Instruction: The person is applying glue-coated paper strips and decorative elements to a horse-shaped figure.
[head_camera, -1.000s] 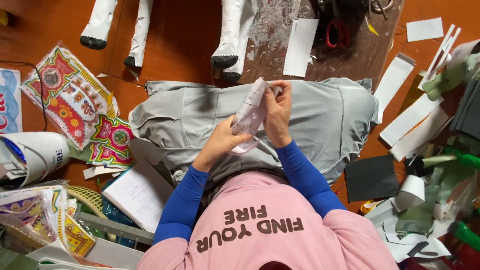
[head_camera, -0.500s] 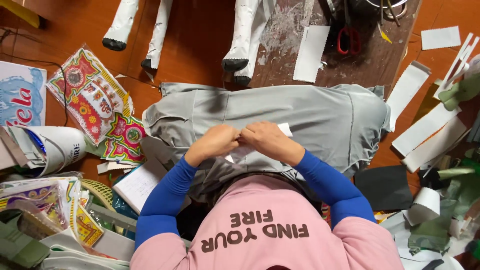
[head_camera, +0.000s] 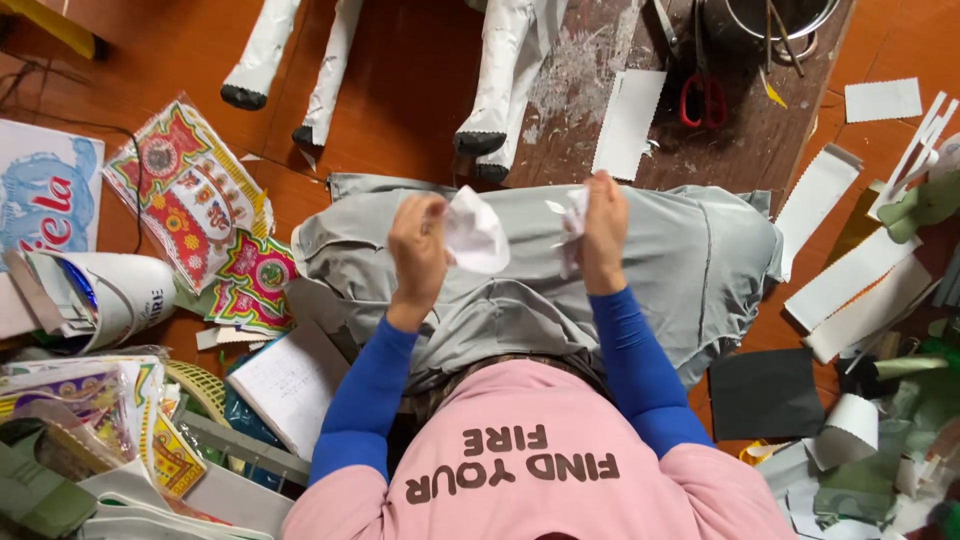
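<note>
Left hand (head_camera: 418, 250), frame centre-left: fingers curled shut, pinching a crumpled white paper piece (head_camera: 474, 234) that bulges out to its right. Right hand (head_camera: 598, 232), frame centre-right: fingers closed, pinching a smaller white paper scrap (head_camera: 573, 212) at its left edge. The hands are held apart with a clear gap between the two paper bits; both are raised over the grey cloth (head_camera: 690, 260) spread across the person's lap, not touching it as far as I can tell.

Edges/room: the cloth fills mid-frame, its upper edge running just below the dark worn board (head_camera: 590, 80) at top centre. The open gap between the hands shows only cloth beneath. Right side is crowded: white paper strips (head_camera: 845, 280) with scalloped edges, black card (head_camera: 765, 392) lower right. Red-handled scissors (head_camera: 704, 98) lie on the board, upper right, well apart from the hands. Left side: printed colourful paper sheets (head_camera: 190, 200), a notebook (head_camera: 290, 385) near the left elbow.

Paper: white, thin, heavily crumpled; the left piece is larger, rounded, the right one small and ragged.
</note>
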